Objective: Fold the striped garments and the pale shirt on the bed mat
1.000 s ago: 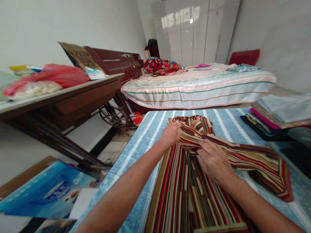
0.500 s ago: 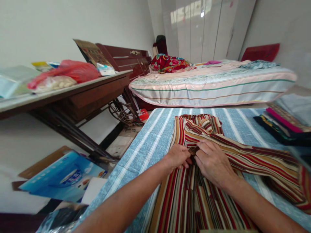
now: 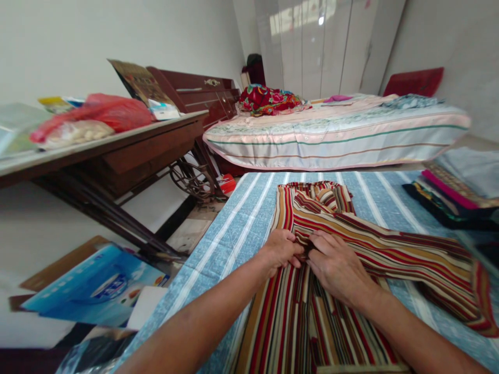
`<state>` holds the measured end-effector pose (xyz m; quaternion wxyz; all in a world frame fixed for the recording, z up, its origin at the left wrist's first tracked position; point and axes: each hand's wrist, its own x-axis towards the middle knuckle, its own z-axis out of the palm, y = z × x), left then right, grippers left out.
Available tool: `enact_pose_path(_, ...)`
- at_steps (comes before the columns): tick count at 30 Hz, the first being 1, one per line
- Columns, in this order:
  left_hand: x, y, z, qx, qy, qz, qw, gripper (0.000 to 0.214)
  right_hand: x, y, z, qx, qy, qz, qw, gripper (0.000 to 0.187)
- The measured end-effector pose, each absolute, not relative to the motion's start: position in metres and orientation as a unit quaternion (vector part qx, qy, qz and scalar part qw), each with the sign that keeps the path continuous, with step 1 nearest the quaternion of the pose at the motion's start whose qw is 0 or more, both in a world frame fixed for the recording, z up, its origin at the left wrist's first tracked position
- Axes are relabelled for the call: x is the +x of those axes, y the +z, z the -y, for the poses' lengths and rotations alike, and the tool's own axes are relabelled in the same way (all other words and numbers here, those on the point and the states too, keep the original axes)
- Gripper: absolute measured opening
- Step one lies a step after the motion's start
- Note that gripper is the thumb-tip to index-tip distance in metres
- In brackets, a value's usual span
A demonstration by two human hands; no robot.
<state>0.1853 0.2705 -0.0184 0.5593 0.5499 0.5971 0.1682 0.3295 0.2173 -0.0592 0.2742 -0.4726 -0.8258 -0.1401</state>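
Observation:
A striped long-sleeved shirt (image 3: 288, 317) in red, brown, tan and cream lies spread in front of me, its collar end away from me. One sleeve stretches out to the right and bends down at its end. My left hand (image 3: 281, 250) pinches the cloth near the upper middle of the shirt. Close beside it, my right hand (image 3: 338, 262) grips the same bunched spot, fingers curled and palm down. The exact bit of cloth between the fingertips is partly hidden.
The shirt lies on a blue cloth with white stripes (image 3: 234, 228). Folded clothes (image 3: 452, 202) are stacked at the right. A bed (image 3: 335, 135) stands beyond. At left are a sewing-machine table (image 3: 156, 137) with bags on it and a blue box (image 3: 105, 288) below.
The view has shifted slightly, so everything sits a little further left. Both hands stay on the same part of the shirt, with only small finger movements.

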Motion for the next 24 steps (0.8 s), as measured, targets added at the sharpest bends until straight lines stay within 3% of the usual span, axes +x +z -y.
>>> enact_pose_path(8, 0.188, -0.016, -0.269, 0.575, 0.157, -0.608, 0.524, 0.019, 0.333, -0.064, -0.218, -0.466, -0.141, 0.837, 0.249, 0.012)
enact_pose_path(15, 0.19, -0.005, -0.265, 0.776, 0.024, -0.613, 0.144, 0.04, 0.331, -0.063, -0.216, -0.458, -0.156, 0.841, 0.24, 0.01)
enact_pose_path(19, 0.19, -0.003, -0.262, 0.797, -0.017, -0.594, 0.107, 0.029, 0.33, -0.062, -0.215, -0.46, -0.134, 0.845, 0.237, 0.01)
enact_pose_path(24, 0.197, -0.012, -0.264, 0.842, 0.082, -0.529, 0.064, 0.027, 0.328, -0.061, -0.217, -0.476, -0.115, 0.842, 0.225, 0.014)
